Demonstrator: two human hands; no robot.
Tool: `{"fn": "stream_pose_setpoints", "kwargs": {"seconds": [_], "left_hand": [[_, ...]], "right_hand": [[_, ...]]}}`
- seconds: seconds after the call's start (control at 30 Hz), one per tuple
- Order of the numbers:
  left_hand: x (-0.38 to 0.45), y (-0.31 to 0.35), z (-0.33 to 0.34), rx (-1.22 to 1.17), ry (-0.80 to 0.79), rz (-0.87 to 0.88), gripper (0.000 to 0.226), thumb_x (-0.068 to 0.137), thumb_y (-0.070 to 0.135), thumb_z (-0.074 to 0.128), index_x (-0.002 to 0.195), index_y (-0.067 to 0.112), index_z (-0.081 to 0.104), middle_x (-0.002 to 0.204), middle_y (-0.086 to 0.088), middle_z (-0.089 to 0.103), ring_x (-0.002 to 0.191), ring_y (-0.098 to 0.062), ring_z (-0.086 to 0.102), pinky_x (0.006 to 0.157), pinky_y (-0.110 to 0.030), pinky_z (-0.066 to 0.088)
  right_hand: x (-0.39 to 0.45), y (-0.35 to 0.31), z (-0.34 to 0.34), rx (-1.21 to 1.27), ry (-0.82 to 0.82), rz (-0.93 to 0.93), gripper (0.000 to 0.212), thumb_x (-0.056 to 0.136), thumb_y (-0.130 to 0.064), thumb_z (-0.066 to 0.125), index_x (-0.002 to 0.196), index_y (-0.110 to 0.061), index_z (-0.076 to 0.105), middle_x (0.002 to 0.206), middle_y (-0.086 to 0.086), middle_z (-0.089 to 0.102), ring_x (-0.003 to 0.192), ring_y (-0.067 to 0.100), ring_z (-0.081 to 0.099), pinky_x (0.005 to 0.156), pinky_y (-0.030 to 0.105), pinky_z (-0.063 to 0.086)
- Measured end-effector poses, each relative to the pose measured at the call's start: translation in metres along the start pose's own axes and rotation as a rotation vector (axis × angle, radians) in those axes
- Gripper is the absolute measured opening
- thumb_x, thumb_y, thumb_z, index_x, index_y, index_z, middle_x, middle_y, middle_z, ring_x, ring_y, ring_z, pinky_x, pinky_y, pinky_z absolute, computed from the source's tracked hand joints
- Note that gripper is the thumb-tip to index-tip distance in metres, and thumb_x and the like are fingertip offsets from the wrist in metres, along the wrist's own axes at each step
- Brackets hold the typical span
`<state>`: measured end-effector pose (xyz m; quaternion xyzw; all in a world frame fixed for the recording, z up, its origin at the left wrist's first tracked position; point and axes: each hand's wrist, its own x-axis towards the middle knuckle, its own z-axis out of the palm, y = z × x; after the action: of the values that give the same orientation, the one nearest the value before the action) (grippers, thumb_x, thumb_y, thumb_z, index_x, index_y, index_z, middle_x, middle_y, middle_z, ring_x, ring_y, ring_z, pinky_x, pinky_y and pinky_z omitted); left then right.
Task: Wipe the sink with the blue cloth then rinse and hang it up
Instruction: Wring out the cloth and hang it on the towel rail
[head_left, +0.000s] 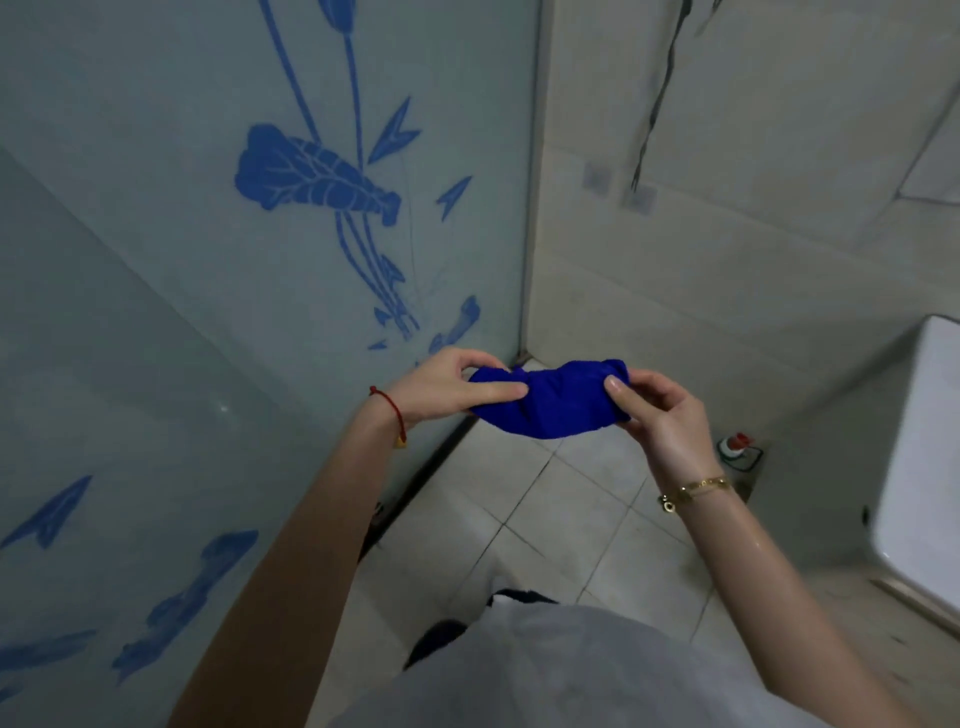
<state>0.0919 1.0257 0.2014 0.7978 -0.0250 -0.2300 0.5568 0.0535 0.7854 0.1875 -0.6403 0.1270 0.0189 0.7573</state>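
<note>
The blue cloth (550, 402) is bunched into a short roll and held in the air at mid-frame, above the tiled floor. My left hand (447, 387) pinches its left end between thumb and fingers. My right hand (660, 410) grips the right end, and its forearm looks wet. The cloth sags slightly between the two hands. No sink is in view.
A frosted glass panel (208, 291) with blue flower prints fills the left side. Beige wall tiles (753, 249) stand behind, with two small hooks (618, 189) on them. A white toilet (924, 467) sits at the right edge, a small valve (737, 449) beside it.
</note>
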Motion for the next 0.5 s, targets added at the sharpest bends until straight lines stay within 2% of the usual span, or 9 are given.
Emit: {"fn": "stream_pose_setpoints", "kwargs": {"seconds": [0.1, 0.13, 0.23, 0.3, 0.4, 0.5], "left_hand": [[0.026, 0.006, -0.015, -0.099, -0.017, 0.116, 0.017, 0.082, 0.018, 0.078, 0.096, 0.012, 0.069, 0.115, -0.005, 0.071, 0.105, -0.017, 0.068, 0.092, -0.027, 0.054], [0.034, 0.008, -0.018, -0.158, -0.034, 0.148, 0.013, 0.082, 0.012, 0.077, 0.091, 0.015, 0.069, 0.117, -0.005, 0.07, 0.106, -0.018, 0.067, 0.092, -0.026, 0.054], [0.057, 0.011, -0.023, -0.223, 0.006, 0.268, 0.022, 0.081, 0.006, 0.076, 0.082, 0.024, 0.065, 0.113, 0.006, 0.069, 0.109, -0.012, 0.065, 0.09, -0.021, 0.051], [0.074, 0.014, -0.029, -0.222, 0.004, 0.319, 0.021, 0.08, 0.013, 0.078, 0.083, 0.027, 0.063, 0.108, 0.014, 0.069, 0.107, -0.003, 0.063, 0.089, -0.018, 0.049], [0.095, 0.023, -0.042, -0.162, -0.008, 0.392, 0.016, 0.075, 0.036, 0.075, 0.082, 0.039, 0.061, 0.089, 0.02, 0.066, 0.091, 0.0, 0.061, 0.082, -0.016, 0.046], [0.118, 0.029, -0.055, -0.12, -0.033, 0.467, 0.016, 0.08, 0.031, 0.074, 0.084, 0.034, 0.059, 0.088, 0.014, 0.065, 0.088, -0.004, 0.061, 0.081, -0.02, 0.047]], "right_hand": [[0.02, -0.006, 0.008, -0.036, 0.082, -0.021, 0.007, 0.081, -0.012, 0.073, 0.088, -0.012, 0.071, 0.081, 0.004, 0.07, 0.078, 0.011, 0.067, 0.073, 0.023, 0.055], [0.026, -0.008, 0.01, -0.052, 0.112, -0.03, 0.007, 0.08, -0.014, 0.074, 0.087, -0.013, 0.072, 0.082, 0.004, 0.07, 0.08, 0.012, 0.067, 0.076, 0.025, 0.055], [0.041, -0.018, 0.015, -0.145, 0.165, -0.088, 0.008, 0.081, -0.019, 0.074, 0.087, -0.016, 0.072, 0.089, 0.006, 0.071, 0.088, 0.017, 0.067, 0.082, 0.03, 0.054], [0.049, -0.024, 0.019, -0.212, 0.202, -0.129, 0.01, 0.083, -0.022, 0.072, 0.09, -0.015, 0.071, 0.091, 0.004, 0.072, 0.09, 0.016, 0.067, 0.081, 0.026, 0.055], [0.058, -0.03, 0.03, -0.243, 0.247, -0.177, 0.008, 0.085, -0.021, 0.071, 0.091, -0.016, 0.071, 0.092, 0.003, 0.072, 0.088, 0.013, 0.068, 0.077, 0.022, 0.055], [0.066, -0.033, 0.042, -0.2, 0.316, -0.195, 0.004, 0.086, -0.019, 0.07, 0.089, -0.017, 0.07, 0.09, 0.001, 0.073, 0.087, 0.012, 0.068, 0.077, 0.021, 0.055]]}}
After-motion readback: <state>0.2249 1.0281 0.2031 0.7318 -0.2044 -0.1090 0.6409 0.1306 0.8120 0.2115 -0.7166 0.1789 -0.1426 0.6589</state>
